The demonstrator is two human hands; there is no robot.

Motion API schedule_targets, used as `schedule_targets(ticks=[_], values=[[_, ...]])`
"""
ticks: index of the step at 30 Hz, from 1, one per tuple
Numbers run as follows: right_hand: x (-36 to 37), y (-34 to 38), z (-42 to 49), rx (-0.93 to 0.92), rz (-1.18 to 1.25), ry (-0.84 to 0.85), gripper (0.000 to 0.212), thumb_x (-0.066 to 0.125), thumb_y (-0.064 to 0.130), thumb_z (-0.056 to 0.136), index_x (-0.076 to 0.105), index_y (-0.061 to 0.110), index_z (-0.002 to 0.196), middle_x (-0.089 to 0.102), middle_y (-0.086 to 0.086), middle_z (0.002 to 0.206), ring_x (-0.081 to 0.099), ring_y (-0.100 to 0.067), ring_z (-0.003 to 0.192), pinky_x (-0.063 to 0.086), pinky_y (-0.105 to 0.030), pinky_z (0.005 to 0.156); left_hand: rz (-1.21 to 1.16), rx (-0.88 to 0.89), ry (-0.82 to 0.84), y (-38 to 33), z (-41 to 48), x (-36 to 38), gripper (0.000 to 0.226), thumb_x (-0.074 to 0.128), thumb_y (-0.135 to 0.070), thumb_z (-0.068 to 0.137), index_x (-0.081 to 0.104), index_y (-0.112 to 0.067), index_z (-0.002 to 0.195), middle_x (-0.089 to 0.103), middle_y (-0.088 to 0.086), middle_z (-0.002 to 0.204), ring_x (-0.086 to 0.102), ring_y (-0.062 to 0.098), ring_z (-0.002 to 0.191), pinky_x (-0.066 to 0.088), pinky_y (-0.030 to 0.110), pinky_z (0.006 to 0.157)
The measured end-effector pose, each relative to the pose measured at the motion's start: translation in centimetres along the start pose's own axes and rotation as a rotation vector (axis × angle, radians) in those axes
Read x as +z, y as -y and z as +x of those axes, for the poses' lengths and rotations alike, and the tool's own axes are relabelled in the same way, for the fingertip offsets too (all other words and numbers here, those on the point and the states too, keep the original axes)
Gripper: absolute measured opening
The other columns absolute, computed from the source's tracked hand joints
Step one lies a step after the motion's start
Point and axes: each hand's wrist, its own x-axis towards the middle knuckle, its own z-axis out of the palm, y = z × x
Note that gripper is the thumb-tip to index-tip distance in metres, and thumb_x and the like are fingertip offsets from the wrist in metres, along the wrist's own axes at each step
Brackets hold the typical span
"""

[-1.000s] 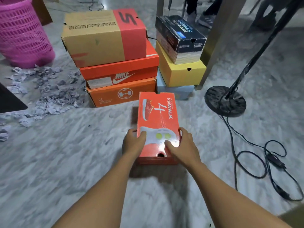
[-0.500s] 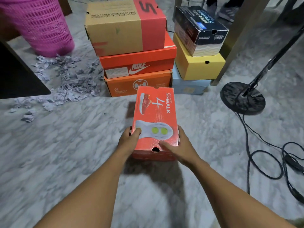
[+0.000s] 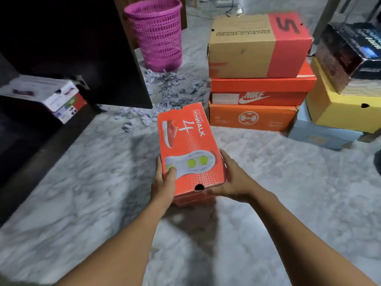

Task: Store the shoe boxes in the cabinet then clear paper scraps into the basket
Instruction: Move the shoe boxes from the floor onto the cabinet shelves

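Beneath the red box our fingertips hide; left hand and right hand clasp it above the marble floor.

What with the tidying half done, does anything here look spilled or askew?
Yes: crumpled paper scraps lie strewn on the floor by the pink basket, not in it. The black box sits skewed on the yellow box.

**Both your hands on one box**

Your left hand grips the orange shoe box at its near left corner, thumb laid flat on the lid and fingers down the side. Your right hand cups the near right corner, fingers curled underneath. Both your bare forearms reach forward and converge on it.
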Motion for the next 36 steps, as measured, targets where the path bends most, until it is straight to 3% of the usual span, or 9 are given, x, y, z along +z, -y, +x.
schedule_targets(ticks=[4,8,14,17,20,23,29,34,36], values=[[1.5,2.0,4.0,-0.029,-0.006,0.111,0.094,0.092,0.021,0.067,0.039,0.035,0.142,0.063,0.014,0.129,0.065,-0.01,0.115,0.058,-0.036,0.091,-0.07,-0.046,-0.152,0.0,0.9,-3.4,0.07,0.04,-0.062,0.069,0.029,-0.059,0.138,0.057,-0.01,0.137,0.059,0.026,0.114,0.048,0.049,0.098],[3.7,4.5,8.0,-0.079,-0.002,0.128,0.089,0.095,0.02,0.061,0.048,0.036,0.134,0.069,0.013,0.12,0.067,-0.006,0.108,0.057,-0.027,0.086,-0.209,-0.035,-0.359,-1.5,1.2,-6.2,0.072,0.039,-0.056,0.071,0.035,-0.048,0.142,0.059,-0.006,0.136,0.059,0.024,0.115,0.046,0.045,0.101],[7.3,9.1,14.0,-0.154,0.044,0.131,0.074,0.09,0.006,0.066,0.054,0.017,0.13,0.073,0.001,0.112,0.071,-0.01,0.1,0.054,-0.018,0.08,-0.262,-0.031,-0.516,-5.3,3.6,-11.7,0.059,0.041,-0.04,0.094,0.025,-0.04,0.151,0.06,0.002,0.131,0.062,0.023,0.1,0.052,0.037,0.091],[8.6,12.4,17.4,-0.169,0.037,0.137,0.073,0.09,0.01,0.067,0.052,0.021,0.128,0.072,0.005,0.111,0.071,-0.003,0.095,0.054,-0.015,0.078,-0.265,0.006,-0.54,-8.1,5.9,-15.3,0.065,0.038,-0.052,0.079,0.034,-0.043,0.144,0.064,0.002,0.123,0.065,0.026,0.097,0.055,0.044,0.089],[10.1,16.8,21.5,-0.184,-0.045,0.138,0.076,0.09,0.012,0.067,0.048,0.024,0.129,0.069,0.012,0.105,0.067,0.008,0.083,0.051,-0.009,0.074,-0.313,-0.028,-0.621,-10.9,8.5,-19.3,0.079,0.035,-0.057,0.065,0.042,-0.034,0.141,0.06,0.006,0.133,0.06,0.033,0.113,0.049,0.047,0.098],[11.7,21.9,25.7,-0.165,-0.159,0.165,0.083,0.091,0.022,0.065,0.045,0.027,0.134,0.067,0.012,0.103,0.066,0.003,0.085,0.053,-0.018,0.078,-0.366,-0.039,-0.663,-13.9,10.7,-23.4,0.064,0.043,-0.045,0.087,0.038,-0.022,0.146,0.051,0.011,0.143,0.05,0.035,0.125,0.04,0.042,0.106],[14.9,29.9,32.3,-0.109,-0.315,0.254,0.075,0.087,0.027,0.072,0.046,0.023,0.135,0.065,0.01,0.097,0.064,0.0,0.073,0.047,-0.011,0.05,-0.491,-0.022,-0.737,-17.0,16.0,-30.5,0.051,0.048,-0.036,0.092,0.048,-0.011,0.137,0.054,0.016,0.137,0.053,0.035,0.123,0.041,0.047,0.104],[16.6,30.1,38.2,-0.074,-0.43,0.279,0.084,0.082,0.036,0.075,0.038,0.029,0.145,0.06,0.004,0.108,0.063,-0.015,0.09,0.059,-0.036,0.075,-0.528,-0.112,-0.683,-16.2,22.3,-32.5,0.068,0.039,-0.052,0.079,0.042,-0.018,0.138,0.053,0.011,0.139,0.054,0.036,0.123,0.042,0.054,0.102],[17.2,28.7,40.5,-0.049,-0.384,0.28,0.082,0.08,0.033,0.079,0.036,0.027,0.147,0.06,0.004,0.106,0.063,-0.016,0.09,0.058,-0.034,0.072,-0.465,-0.159,-0.656,-15.3,24.5,-32.8,0.066,0.04,-0.046,0.08,0.04,-0.014,0.138,0.053,0.009,0.137,0.054,0.035,0.122,0.044,0.052,0.102]])
